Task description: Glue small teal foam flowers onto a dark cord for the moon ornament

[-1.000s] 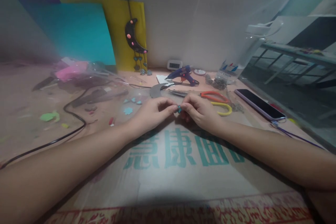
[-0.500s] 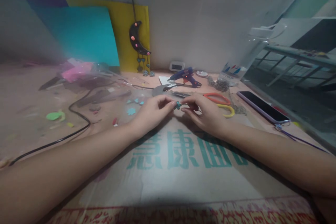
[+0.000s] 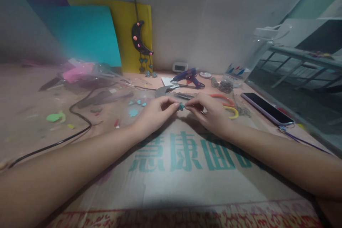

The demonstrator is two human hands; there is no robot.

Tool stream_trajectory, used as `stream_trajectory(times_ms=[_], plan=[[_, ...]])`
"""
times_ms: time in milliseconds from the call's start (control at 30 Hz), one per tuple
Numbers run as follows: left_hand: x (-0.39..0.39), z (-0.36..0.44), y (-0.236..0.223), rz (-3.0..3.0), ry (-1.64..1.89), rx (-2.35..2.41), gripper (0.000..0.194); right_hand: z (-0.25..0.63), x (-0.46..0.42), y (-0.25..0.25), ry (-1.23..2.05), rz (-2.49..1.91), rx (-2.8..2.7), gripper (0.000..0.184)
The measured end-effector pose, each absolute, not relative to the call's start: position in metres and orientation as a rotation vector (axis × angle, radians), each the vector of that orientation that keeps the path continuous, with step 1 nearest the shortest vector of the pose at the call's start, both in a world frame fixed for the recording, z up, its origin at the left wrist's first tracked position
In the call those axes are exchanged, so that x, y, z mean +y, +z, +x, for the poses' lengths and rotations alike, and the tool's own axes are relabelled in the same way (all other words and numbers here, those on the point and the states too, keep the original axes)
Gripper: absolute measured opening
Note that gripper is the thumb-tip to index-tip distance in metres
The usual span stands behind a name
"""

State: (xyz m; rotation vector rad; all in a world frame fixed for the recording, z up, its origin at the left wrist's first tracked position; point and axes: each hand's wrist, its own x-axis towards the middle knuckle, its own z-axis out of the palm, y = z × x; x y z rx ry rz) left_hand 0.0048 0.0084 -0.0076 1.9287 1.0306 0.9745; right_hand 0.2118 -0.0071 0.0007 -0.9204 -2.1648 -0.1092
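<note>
Between the thumb and forefinger of my left hand [image 3: 157, 112] is a small teal flower-shaped piece [image 3: 181, 106], raised above the cardboard. My right hand [image 3: 210, 114] comes in from the other side, thumb and forefinger pinched together at the flower's right edge. What those right fingertips hold is too small to make out. To the left of my left hand lie light blue flower cutouts [image 3: 133, 113]. Scissors with orange and yellow handles [image 3: 233, 111] lie partly hidden behind my right hand.
A blue glue gun [image 3: 188, 76] with a red light stands behind my hands, near a small white digital clock [image 3: 180, 67]. A phone [image 3: 267, 108] lies at right. A black cable [image 3: 80, 114] curves across the left. A dark moon ornament [image 3: 139, 39] hangs before yellow sheets.
My right thumb and forefinger have closed together and moved left to the flower piece; before, they were apart with a thin strand near them. My left hand has barely moved.
</note>
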Motion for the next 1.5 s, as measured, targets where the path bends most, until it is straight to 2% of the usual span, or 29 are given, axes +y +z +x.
stream_trajectory(times_ms=[333, 700, 1133, 1500], plan=[[0.0082, 0.0059, -0.0091, 1.903, 0.984, 0.998, 0.023, 0.2077, -0.0126, 0.0035, -0.032, -0.893, -2.232, 0.015], [0.0082, 0.0061, -0.0098, 1.815, 0.943, 0.876, 0.025, 0.2072, -0.0156, 0.0036, 0.080, -0.949, -2.173, 0.013], [0.0020, 0.0064, -0.0047, 2.013, 0.907, 1.001, 0.028, 0.2100, -0.0136, 0.0043, -0.152, -0.823, -2.213, 0.010], [0.0007, 0.0071, -0.0040, 2.129, 0.906, 0.985, 0.026, 0.2073, -0.0136, 0.0060, 0.077, -0.959, -2.109, 0.012]])
